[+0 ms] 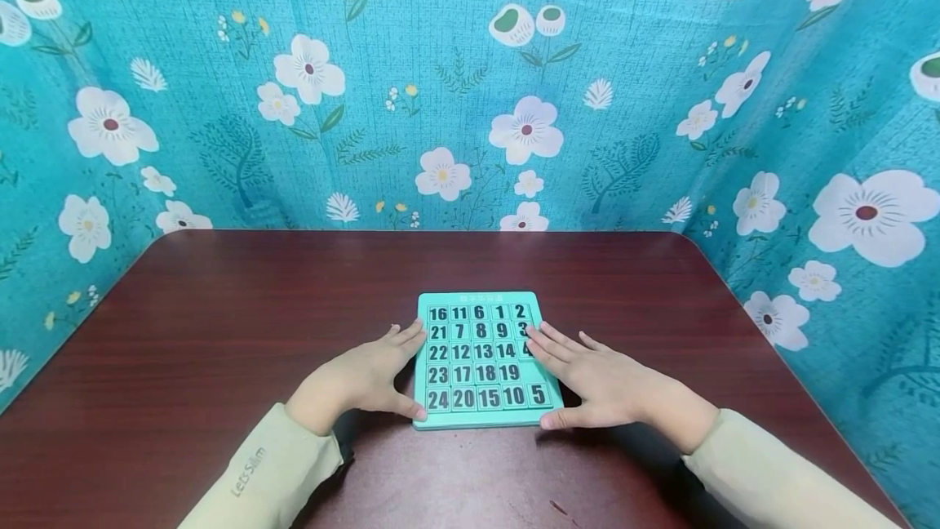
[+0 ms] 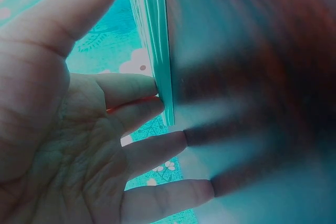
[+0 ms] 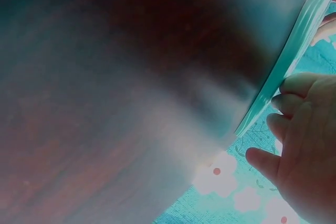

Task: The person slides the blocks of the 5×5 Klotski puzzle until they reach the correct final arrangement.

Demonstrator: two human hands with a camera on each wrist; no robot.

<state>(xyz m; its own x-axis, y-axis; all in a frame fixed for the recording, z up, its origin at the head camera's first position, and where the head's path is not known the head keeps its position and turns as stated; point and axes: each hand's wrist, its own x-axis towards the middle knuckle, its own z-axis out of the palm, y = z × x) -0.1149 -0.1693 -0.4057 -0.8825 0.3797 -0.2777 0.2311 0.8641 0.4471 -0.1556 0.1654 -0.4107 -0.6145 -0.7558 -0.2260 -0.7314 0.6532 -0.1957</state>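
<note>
The number puzzle [image 1: 481,421] lies on the tabletop [image 1: 279,284], its gap [image 1: 529,372] near 4 o'clock. The left grip [image 1: 370,375], spread wide, touches its 9 o'clock edge; the right grip [image 1: 605,382], also wide, its 3 o'clock. Steady it best with even, light pressure.

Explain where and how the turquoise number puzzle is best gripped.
Probably grip the turquoise number puzzle by its opposite side edges, left hand from the left, right hand from the right: it is a thin, squarish board lying face-up on the table, leaving its rim exposed.
</note>
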